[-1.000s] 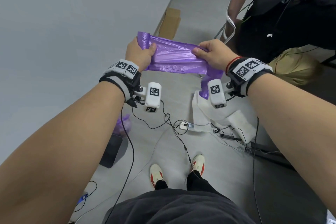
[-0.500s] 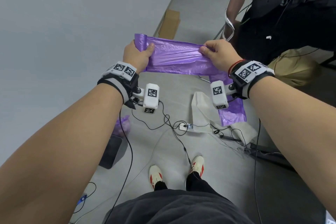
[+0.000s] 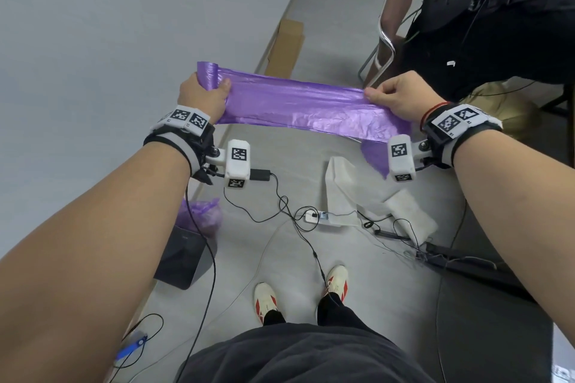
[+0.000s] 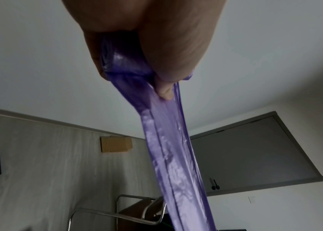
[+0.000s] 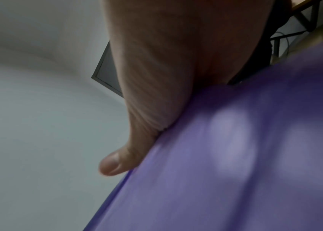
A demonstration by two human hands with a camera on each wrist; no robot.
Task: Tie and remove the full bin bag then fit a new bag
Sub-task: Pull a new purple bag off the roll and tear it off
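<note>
A roll of purple bin bags (image 3: 208,75) sits in my left hand (image 3: 203,96), fingers curled round it; in the left wrist view the roll (image 4: 120,61) shows under the palm. From it a flat purple bag strip (image 3: 298,106) stretches rightward to my right hand (image 3: 393,98), which pinches its far end; the loose tail (image 3: 375,155) hangs below that wrist. In the right wrist view, blurred purple film (image 5: 235,156) fills the frame beside my thumb. The black bin (image 3: 183,258) stands on the floor at lower left with a purple bag (image 3: 202,214) bunched at its top.
White cloth or paper (image 3: 367,199) and tangled cables (image 3: 295,211) lie on the floor ahead of my feet. A cardboard box (image 3: 286,50) rests by the wall. A chair (image 3: 392,28) and black bags (image 3: 497,9) stand at upper right.
My hands have drawn apart, the right moving right, so a longer length of purple bag is unrolled and pulled taut between them.
</note>
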